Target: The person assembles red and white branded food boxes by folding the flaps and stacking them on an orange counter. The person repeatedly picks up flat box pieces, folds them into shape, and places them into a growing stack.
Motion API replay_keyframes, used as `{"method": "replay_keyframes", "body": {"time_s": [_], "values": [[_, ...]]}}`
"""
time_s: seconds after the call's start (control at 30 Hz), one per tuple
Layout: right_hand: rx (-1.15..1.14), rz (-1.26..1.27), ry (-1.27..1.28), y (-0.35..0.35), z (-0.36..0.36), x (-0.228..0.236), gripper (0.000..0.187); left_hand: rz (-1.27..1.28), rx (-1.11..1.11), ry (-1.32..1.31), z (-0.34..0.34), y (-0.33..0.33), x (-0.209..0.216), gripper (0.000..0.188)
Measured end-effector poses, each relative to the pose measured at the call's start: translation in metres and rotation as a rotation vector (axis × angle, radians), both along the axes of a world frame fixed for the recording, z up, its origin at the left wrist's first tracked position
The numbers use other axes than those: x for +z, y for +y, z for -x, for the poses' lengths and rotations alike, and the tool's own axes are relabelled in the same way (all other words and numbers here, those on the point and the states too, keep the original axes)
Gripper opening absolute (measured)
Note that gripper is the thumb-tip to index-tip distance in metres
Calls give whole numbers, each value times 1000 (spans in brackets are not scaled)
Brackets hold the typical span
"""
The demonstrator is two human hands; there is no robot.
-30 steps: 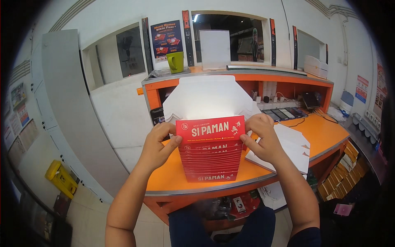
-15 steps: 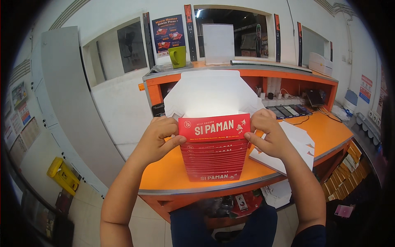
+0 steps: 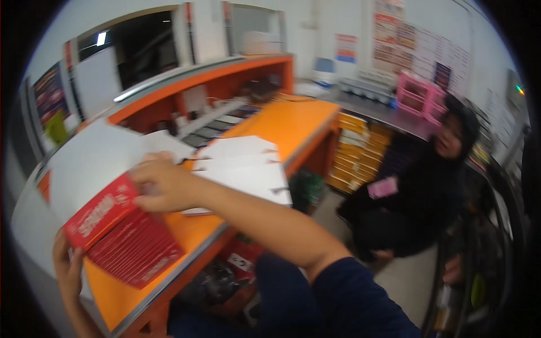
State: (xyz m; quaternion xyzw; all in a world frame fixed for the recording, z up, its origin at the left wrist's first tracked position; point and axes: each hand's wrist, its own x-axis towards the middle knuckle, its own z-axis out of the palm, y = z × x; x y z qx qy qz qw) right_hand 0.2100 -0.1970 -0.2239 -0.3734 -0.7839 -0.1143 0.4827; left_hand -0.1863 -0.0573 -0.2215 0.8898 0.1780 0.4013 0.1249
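A stack of nested red cardboard food boxes [image 3: 135, 248] rests on the orange table [image 3: 307, 121] at the left, blurred by head motion. The top box [image 3: 101, 211] has a red front panel, and its white inner flap [image 3: 93, 160] stands up behind. My right hand [image 3: 158, 183] pinches that panel's right corner, thumb in front and fingers behind. At its left corner my left hand [image 3: 69, 265] holds the same box, with part of the fingers hidden behind it.
Flat white cardboard blanks [image 3: 242, 169] lie right of the stack. Several phones [image 3: 217, 127] line the table's back below an orange shelf [image 3: 197, 73]. A person in black [image 3: 417, 186] sits low at the right, near a pink rack [image 3: 414, 96] and yellow stacked packets [image 3: 358, 155].
The view has swung to the right, so the stack now appears at the left and tilted. A seated person has come into sight. Both hands still hold the top box.
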Motion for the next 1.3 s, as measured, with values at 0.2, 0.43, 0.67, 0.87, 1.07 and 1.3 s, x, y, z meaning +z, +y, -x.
{"method": "replay_keyframes", "body": {"time_s": [0.2,0.43,0.67,0.87,1.07,1.3], "values": [[-61,101,107,-12,-14,-6,19,264,-101,-36,-32,23,-10,50],[-45,137,128,-11,-11,-3,19,258,-78,-40,-29,15,-8,29],[-23,121,144,-11,-10,-6,18,355,-87,-72,-30,7,-7,29],[-19,116,137,-12,-9,-7,16,340,-149,1,-24,15,-7,29],[49,118,312,-15,-1,-11,39,323,-90,-251,-44,-2,-19,60],[0,29,253,-8,1,-19,31,213,-24,-217,-34,10,-33,58]]}}
